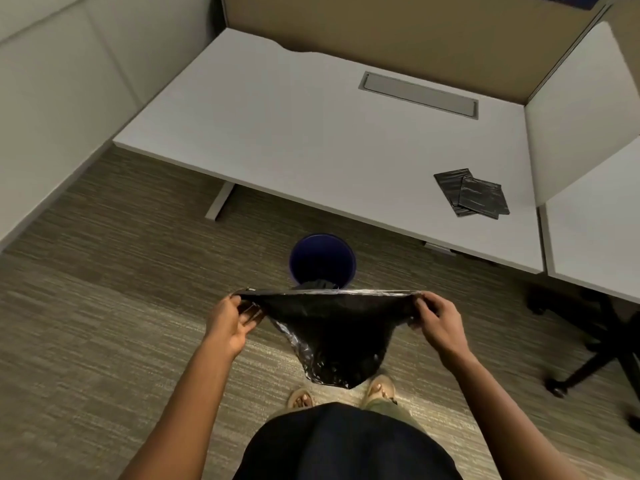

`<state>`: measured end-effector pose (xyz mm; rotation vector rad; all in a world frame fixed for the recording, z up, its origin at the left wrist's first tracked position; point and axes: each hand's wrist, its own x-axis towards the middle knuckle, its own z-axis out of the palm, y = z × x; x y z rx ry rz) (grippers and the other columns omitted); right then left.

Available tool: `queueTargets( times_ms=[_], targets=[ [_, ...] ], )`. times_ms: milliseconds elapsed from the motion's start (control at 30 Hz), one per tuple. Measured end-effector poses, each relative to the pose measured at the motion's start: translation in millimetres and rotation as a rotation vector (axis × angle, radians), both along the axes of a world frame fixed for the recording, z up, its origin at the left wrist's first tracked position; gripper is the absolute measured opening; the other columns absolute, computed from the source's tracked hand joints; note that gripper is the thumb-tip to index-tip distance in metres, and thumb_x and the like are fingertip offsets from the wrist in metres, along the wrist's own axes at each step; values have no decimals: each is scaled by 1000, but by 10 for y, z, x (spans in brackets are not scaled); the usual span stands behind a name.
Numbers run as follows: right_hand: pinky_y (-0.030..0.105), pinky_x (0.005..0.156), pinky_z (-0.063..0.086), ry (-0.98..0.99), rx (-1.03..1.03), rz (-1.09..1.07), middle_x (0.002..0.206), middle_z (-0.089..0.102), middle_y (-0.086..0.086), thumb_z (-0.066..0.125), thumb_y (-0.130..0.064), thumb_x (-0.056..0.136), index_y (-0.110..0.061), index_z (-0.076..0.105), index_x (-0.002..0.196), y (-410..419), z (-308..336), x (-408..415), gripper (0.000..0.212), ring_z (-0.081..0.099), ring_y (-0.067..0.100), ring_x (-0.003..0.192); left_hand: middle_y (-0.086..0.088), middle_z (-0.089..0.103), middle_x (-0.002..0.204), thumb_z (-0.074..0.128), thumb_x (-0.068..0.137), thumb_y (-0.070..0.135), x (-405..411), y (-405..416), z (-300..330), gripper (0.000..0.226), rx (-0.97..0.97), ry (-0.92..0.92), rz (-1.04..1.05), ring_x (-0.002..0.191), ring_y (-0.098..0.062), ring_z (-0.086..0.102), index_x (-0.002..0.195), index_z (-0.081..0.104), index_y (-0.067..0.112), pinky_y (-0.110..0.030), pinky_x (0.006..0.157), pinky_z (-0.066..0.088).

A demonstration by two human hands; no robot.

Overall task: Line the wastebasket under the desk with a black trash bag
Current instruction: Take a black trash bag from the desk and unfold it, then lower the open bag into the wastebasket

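A black trash bag (332,334) hangs in front of me, its mouth stretched wide between both hands. My left hand (230,322) grips the left end of the rim and my right hand (438,320) grips the right end. The bag's body droops down to a point above my feet. Just beyond the bag, a round dark blue wastebasket (322,259) stands upright on the carpet at the front edge of the white desk (277,133). Its near rim is hidden behind the stretched bag.
Two folded black bags (472,194) lie on the desk's right front corner. A black office chair base (595,348) stands on the carpet to the right. Cubicle panels close off the left and back. A desk leg (220,202) stands left of the basket.
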<state>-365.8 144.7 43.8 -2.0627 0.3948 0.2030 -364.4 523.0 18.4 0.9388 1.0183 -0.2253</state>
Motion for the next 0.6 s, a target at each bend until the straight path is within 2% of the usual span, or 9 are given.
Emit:
queueTargets(
  times_ms=[67, 133, 167, 267, 333, 400, 433, 500, 600],
  targets=[
    [26, 60, 59, 37, 77, -51, 90, 80, 3, 54, -18, 105, -32, 77, 92, 66, 17, 129, 29, 75, 13, 73, -12, 63, 114, 32, 109, 14, 144, -36, 44, 28, -124, 18, 93, 112, -29, 59, 118, 59, 10, -53, 111, 40],
    [28, 63, 61, 3, 122, -78, 91, 81, 0, 54, -19, 105, -34, 78, 94, 82, 53, 209, 30, 78, 15, 76, -14, 60, 124, 31, 109, 13, 266, -67, 112, 36, -145, -8, 141, 117, -28, 56, 135, 55, 11, -49, 113, 39],
    [28, 63, 62, -20, 145, -84, 91, 81, -2, 54, -19, 105, -35, 77, 95, 77, 70, 241, 30, 78, 15, 77, -14, 61, 123, 32, 108, 12, 307, -82, 155, 37, -128, -26, 146, 113, -27, 59, 135, 56, 14, -46, 108, 44],
    [27, 61, 61, 17, 136, -89, 92, 80, 4, 55, -17, 104, -28, 77, 94, 50, 89, 289, 28, 77, 14, 72, -8, 74, 101, 41, 102, 13, 374, -139, 229, 32, 105, -74, 14, 92, -24, 70, 104, 72, 19, -37, 75, 58],
    [29, 60, 61, 103, 83, -67, 91, 79, 6, 58, -15, 103, -22, 77, 100, 11, 62, 289, 21, 75, 14, 67, -4, 79, 86, 49, 95, 14, 364, -197, 244, 30, 305, -106, -104, 83, -22, 74, 88, 77, 21, -27, 58, 56],
    [30, 60, 60, 177, -76, 22, 95, 77, 3, 62, -16, 100, -22, 75, 114, -31, 72, 283, 19, 73, 15, 69, 2, 78, 75, 52, 87, 15, 376, -286, 271, 28, 407, -126, -156, 78, -21, 73, 80, 79, 21, -23, 53, 52],
    [29, 61, 59, 199, -184, 80, 102, 75, 1, 65, -17, 98, -26, 72, 120, -47, 88, 276, 25, 71, 15, 75, 5, 76, 70, 52, 85, 16, 395, -346, 275, 28, 430, -130, -175, 76, -21, 70, 76, 78, 21, -23, 52, 51],
    [31, 81, 56, 183, -375, 236, 123, 66, 0, 72, -21, 92, -35, 65, 132, -32, 131, 263, 42, 65, 15, 100, 5, 74, 69, 54, 82, 23, 423, -512, 281, 26, 448, -146, -252, 75, -22, 68, 72, 78, 22, -34, 65, 56],
    [34, 104, 47, 49, -364, 511, 138, 57, -7, 78, -45, 83, -42, 55, 141, 239, 228, 247, 62, 54, 10, 124, 7, 78, 78, 56, 78, 38, 447, -814, 307, 25, 472, -218, -421, 83, -18, 73, 78, 80, 30, -39, 77, 58]
  ],
)
